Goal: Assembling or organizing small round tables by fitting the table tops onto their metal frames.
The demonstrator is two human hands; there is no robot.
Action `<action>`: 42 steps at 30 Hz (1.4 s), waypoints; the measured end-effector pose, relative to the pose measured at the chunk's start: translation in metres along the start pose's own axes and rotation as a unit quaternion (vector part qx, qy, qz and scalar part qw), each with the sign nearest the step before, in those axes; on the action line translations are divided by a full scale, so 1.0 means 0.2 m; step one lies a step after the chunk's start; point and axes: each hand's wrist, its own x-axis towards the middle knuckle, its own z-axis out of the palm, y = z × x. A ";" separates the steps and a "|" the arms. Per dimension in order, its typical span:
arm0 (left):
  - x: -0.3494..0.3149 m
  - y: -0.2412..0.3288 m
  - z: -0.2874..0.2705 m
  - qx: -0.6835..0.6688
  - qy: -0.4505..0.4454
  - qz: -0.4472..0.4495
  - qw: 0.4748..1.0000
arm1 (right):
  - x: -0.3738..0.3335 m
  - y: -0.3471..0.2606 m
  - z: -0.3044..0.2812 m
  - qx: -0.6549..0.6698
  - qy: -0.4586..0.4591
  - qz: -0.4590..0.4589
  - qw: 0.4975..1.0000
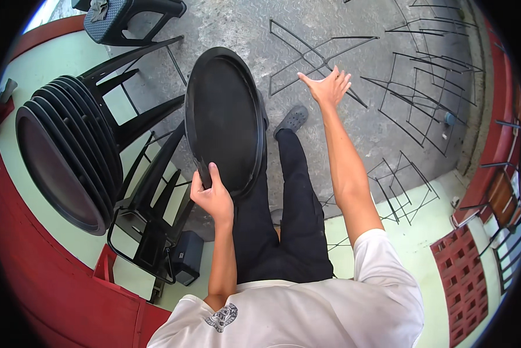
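Note:
A large black oval tray [225, 116] with a raised rim is in my left hand [213, 196]. The thumb lies over the near rim, and the other fingers are mostly hidden beneath it. The tray's face is bare. My right hand [329, 87] reaches forward with its fingers spread and nothing in it. Around and below it in the view is a thin black metal folding stand [307, 55] with crossed legs, on the concrete floor. Whether the hand touches that stand I cannot tell; a gap seems to lie between them.
Several more black oval trays [69, 151] are stacked at the left beside black plastic furniture legs [150, 124]. A black stool [121, 20] stands far left. More wire-like metal stands [420, 95] spread along the right. A dark box [186, 255] sits by the pale wall.

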 end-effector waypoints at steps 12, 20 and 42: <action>0.07 0.10 0.12 0.011 0.015 0.030 0.999 | 0.05 0.04 0.07 0.092 0.073 -0.103 0.988; 0.02 0.17 0.16 0.010 0.023 0.043 0.999 | 0.08 0.10 0.00 0.061 0.005 -0.123 0.990; 0.06 0.36 0.30 -0.002 0.045 0.108 0.993 | 0.29 0.90 -0.17 0.162 -0.200 -0.064 0.964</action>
